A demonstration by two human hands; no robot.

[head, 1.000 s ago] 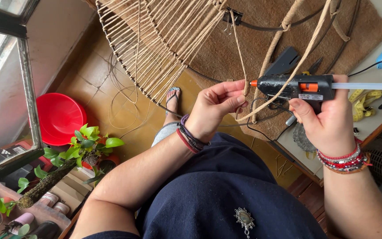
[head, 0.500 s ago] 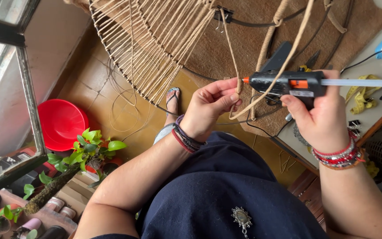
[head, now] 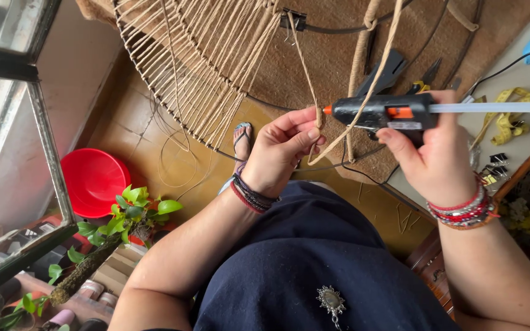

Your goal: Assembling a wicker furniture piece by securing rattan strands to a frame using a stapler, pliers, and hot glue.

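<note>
Your left hand pinched the jute cord, your right hand gripped the glue gun at it; wire frame part-wrapped, gluing unfinished.

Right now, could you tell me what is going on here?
A person is gluing cord. The right hand holds a black glue gun, its orange nozzle aimed at a tan cord pinched by the left hand. A round frame wound with the same cord stands just behind.
</note>
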